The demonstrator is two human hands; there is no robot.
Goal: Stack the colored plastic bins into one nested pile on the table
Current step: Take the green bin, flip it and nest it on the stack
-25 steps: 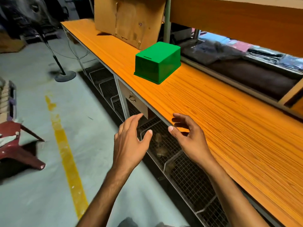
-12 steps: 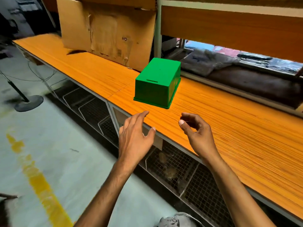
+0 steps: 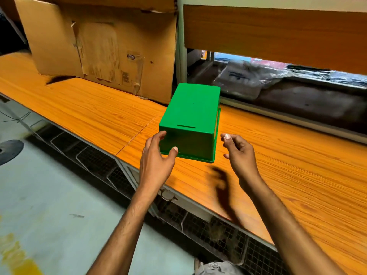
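Note:
A green plastic bin stands upside down on the orange wooden table, its rim on the tabletop and its flat bottom facing up. My left hand is at the bin's near left corner, with fingertips and thumb touching the near wall and fingers spread. My right hand hovers just right of the bin's near right corner, fingers loosely curled, holding nothing and apart from the bin. No other colored bin is in view.
A large cardboard sheet leans on the table behind and left of the bin. A wooden shelf board overhangs the back, with bagged goods beneath it. Wire baskets hang under the table's front edge.
Both hands have moved forward from the table's edge to the green bin. The left hand now touches its near wall. The camera has come closer to the bin.

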